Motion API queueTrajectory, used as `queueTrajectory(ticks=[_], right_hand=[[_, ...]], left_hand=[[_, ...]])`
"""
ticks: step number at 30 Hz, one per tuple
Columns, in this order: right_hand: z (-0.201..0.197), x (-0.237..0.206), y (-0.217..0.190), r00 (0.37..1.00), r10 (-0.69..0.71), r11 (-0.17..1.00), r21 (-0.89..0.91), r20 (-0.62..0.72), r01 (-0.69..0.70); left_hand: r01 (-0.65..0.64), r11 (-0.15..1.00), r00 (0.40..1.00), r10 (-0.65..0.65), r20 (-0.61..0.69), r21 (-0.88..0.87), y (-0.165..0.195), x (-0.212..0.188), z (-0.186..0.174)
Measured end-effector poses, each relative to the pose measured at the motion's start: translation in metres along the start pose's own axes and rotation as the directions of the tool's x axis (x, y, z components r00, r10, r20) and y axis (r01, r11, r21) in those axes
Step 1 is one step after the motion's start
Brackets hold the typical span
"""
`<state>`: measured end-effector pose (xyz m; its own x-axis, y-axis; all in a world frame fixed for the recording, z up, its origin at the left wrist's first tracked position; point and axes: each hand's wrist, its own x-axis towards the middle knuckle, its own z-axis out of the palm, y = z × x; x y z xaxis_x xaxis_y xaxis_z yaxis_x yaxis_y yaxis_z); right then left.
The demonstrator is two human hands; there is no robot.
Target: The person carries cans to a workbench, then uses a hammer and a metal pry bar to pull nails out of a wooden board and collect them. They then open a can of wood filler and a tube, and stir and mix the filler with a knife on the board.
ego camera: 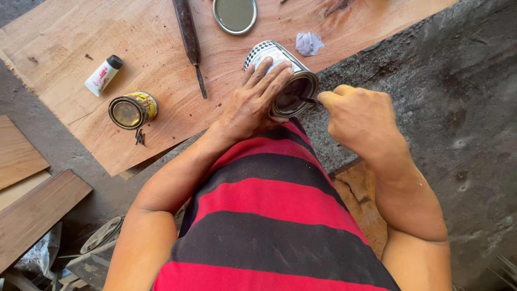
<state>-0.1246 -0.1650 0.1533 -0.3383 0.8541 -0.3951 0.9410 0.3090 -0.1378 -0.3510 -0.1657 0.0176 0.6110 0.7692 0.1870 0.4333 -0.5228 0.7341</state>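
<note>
Head view: the left hand (pixel 253 105) wraps around an open tin (pixel 283 75), tilted above the plywood surface (pixel 64 32). The right hand (pixel 358 116) is closed on a thin tool (pixel 308 99) dipping inside. Best keep the tin steady, tilted and gripped firmly.

Plywood sheet (pixel 161 59) bearing tube (pixel 103 75), small tin (pixel 132 110), lid (pixel 235 14), screwdriver (pixel 189 40).

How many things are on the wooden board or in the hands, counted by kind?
Tins: 2, one tilted in the left hand at, one small at
Lid: 1
Tube: 1
Long tool: 1
Crumpled scrap: 1
Thin tool in the right hand: 1
Total: 7
</note>
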Motion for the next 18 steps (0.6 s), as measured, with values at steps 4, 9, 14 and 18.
queueTrajectory(ticks=[4, 9, 14, 18], right_hand=[[0.025, 0.01, 0.007, 1.0, -0.008, 0.991, 0.131, 0.008, 0.007], [0.059, 0.005, 0.024, 0.995, 0.098, 0.743, 0.667, -0.031, -0.052], [0.09, -0.001, 0.035, 0.947, 0.262, 0.289, 0.921, 0.186, -0.26], [0.1, -0.007, 0.043, 0.938, 0.279, 0.037, 0.974, 0.206, -0.225]], left_hand=[[-0.009, 1.0, 1.0, 0.009, 0.014, 0.024, 0.001, 0.001, 0.004], [0.027, 1.0, 0.999, -0.026, -0.034, 0.014, 0.004, 0.001, 0.007], [0.049, 0.998, 0.995, -0.051, -0.081, -0.029, 0.001, -0.001, 0.005], [0.055, 0.996, 0.982, -0.068, -0.175, -0.077, -0.006, -0.001, 0.003]])
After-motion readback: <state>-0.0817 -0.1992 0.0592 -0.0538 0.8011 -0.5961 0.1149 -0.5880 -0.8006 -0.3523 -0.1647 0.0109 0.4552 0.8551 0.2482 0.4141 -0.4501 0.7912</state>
